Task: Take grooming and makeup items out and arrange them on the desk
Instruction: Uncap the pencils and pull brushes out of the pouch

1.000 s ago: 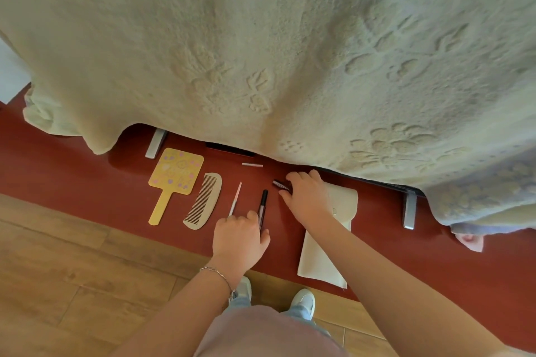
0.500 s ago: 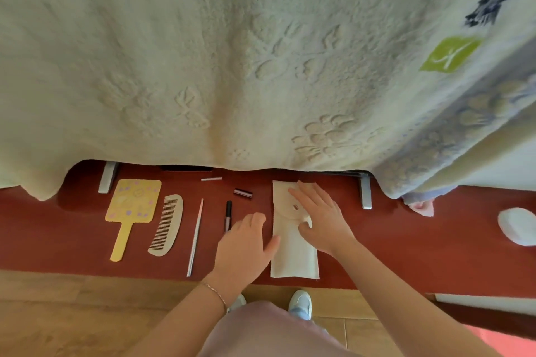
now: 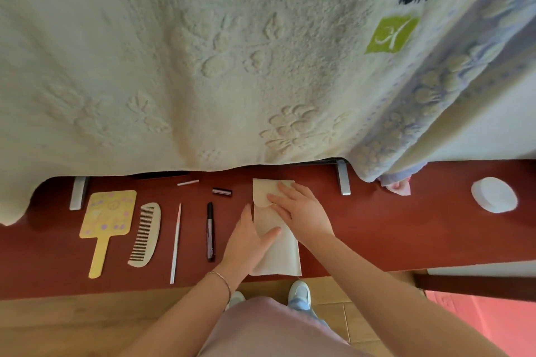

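Hands first: your left hand (image 3: pixel 246 238) and right hand (image 3: pixel 300 209) lie flat, fingers spread, gripping nothing, both pressing the white pouch (image 3: pixel 278 252) at the bottom middle of the frame. To its left on the red desk (image 3: pixel 406 229) sit the yellow mirror (image 3: pixel 108 217), comb (image 3: pixel 146 233), thin stick (image 3: pixel 176 240) and dark pen (image 3: pixel 210 232). You seem to be opening the pouch. Next, lift its flap and reach inside.

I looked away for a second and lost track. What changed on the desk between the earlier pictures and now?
The left hand let go of the black pen and moved right onto the white pouch. The right hand left the small dark tube and now presses flat on the pouch's flap. The mirror, comb and thin stick stayed put.
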`<act>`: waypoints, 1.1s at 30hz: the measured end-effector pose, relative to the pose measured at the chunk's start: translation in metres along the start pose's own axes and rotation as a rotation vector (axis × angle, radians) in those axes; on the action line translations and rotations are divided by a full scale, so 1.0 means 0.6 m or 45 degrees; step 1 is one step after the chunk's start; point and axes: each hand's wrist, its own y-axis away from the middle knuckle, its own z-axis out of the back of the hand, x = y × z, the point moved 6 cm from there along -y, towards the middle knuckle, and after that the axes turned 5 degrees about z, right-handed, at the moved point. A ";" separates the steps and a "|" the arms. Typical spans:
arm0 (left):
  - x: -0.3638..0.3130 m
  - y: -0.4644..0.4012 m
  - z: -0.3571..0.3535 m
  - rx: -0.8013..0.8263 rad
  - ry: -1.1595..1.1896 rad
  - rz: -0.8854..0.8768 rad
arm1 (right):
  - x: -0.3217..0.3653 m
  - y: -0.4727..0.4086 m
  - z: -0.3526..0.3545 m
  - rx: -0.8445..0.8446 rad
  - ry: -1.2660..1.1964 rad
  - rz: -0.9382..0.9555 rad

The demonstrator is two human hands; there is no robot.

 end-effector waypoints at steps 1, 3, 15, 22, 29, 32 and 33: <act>0.000 0.001 0.000 0.021 0.133 0.051 | 0.004 0.002 0.005 -0.051 -0.036 0.001; -0.003 0.004 -0.001 0.097 0.405 0.137 | 0.009 0.006 0.014 -0.132 -0.072 0.019; 0.002 0.051 0.011 0.444 0.574 0.076 | -0.042 -0.019 0.105 -0.273 -0.491 -0.358; 0.014 0.067 0.016 0.512 0.626 0.080 | -0.039 -0.023 0.092 -0.280 -0.308 -0.262; 0.028 0.075 0.023 0.547 0.592 0.065 | -0.018 -0.010 0.095 -0.387 -0.069 -0.220; 0.036 0.076 0.025 0.557 0.642 0.093 | -0.012 -0.004 0.085 -0.106 -0.460 -0.229; 0.038 0.076 0.026 0.554 0.658 0.103 | -0.009 0.000 0.077 0.038 -0.557 -0.244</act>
